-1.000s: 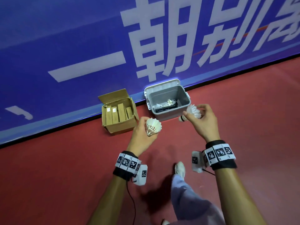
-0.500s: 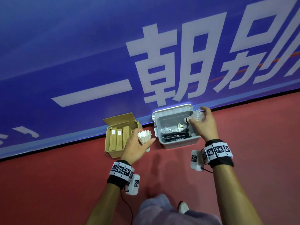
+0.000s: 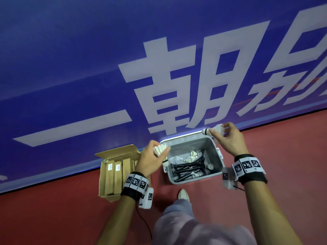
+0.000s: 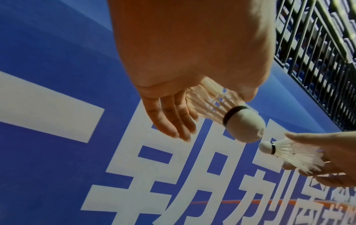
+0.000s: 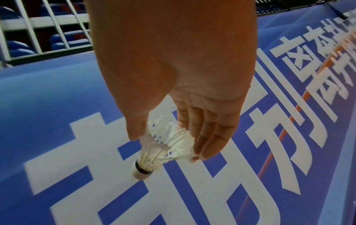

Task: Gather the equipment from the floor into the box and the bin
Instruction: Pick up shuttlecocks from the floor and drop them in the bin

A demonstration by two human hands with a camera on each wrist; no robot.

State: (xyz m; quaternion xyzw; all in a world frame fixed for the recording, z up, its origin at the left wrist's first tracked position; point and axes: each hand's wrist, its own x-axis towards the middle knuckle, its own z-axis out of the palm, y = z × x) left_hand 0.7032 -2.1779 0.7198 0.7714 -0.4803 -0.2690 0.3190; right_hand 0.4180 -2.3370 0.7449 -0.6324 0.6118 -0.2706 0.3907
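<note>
A grey plastic bin (image 3: 215, 176) stands on the red floor against the blue wall, with several white shuttlecocks and black rods inside. My left hand (image 3: 150, 160) holds a white shuttlecock (image 3: 160, 150) (image 4: 221, 106) by its feathers over the bin's left rim, cork end down. Above the bin's far right corner my right hand (image 3: 228, 138) pinches a second shuttlecock (image 3: 215, 130) (image 5: 161, 146), cork pointing left. That second shuttlecock (image 4: 289, 153) shows at the right of the left wrist view. An open cardboard box (image 3: 116, 172) with several long tan cartons lies left of the bin.
A blue banner wall (image 3: 88, 68) with large white characters rises directly behind the box and bin. Red floor (image 3: 283, 174) spreads to the right and in front. My shoe (image 3: 183, 194) and trouser leg stand just before the bin. Railings (image 4: 318, 45) run above the banner.
I have stepped closer, so box and bin appear larger. Both hands moved forward with their shuttlecocks: the left from beside the box to the bin's left rim, the right to its far corner.
</note>
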